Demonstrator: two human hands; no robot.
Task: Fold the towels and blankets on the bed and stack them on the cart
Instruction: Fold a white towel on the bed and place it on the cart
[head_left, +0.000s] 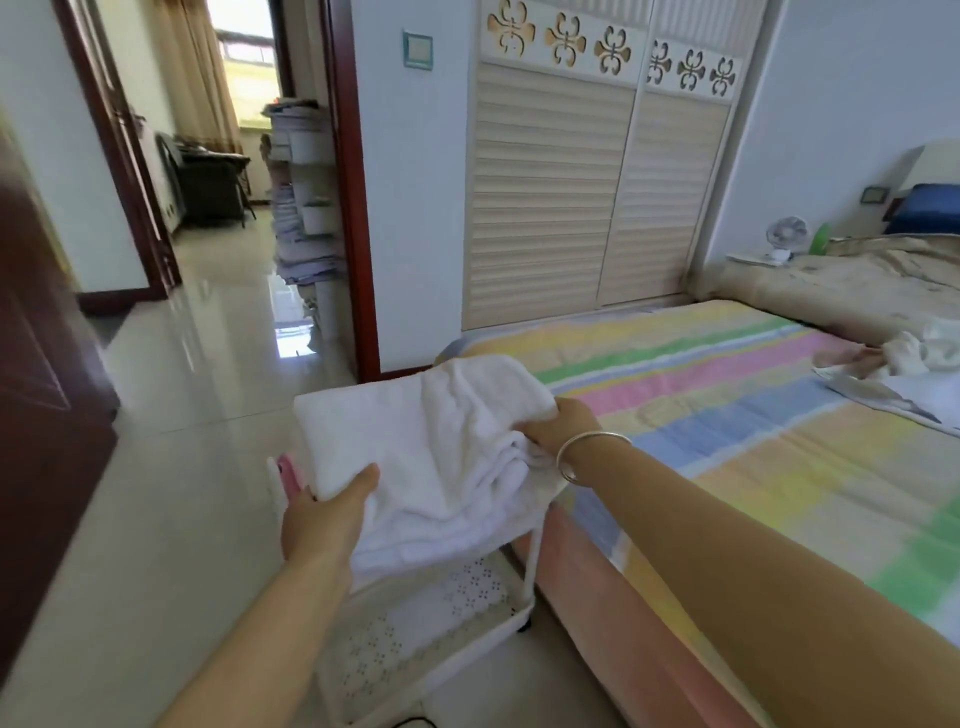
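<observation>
Brown wood of a door (41, 364) stands at the far left, with pale floor tiles (171, 467) beside it. Next comes our left hand (324, 514): its thumb lies on top of the folded towel (431, 441) and its fingers go under the cloth, so it holds the left edge from below. The towel is white and thick, in several layers, and it is over the top of the white cart (441, 613), which stands just beside the bed (727, 415). We cannot tell if it already rests on the top shelf, because the cloth hides that shelf. Our right hand (563, 423), with a silver bangle (597, 435) on the wrist, grips the right edge with curled fingers. We judge that the step in hand is placing this towel on the cart. The next move asks us to lower it flat, to keep the layers together, and then to loosen both hands without pulling the fold open. Further right, on the striped bed, crumpled white cloths (914, 348) and a beige blanket (857, 280) lie unfolded, so much of the task is not yet done.
</observation>
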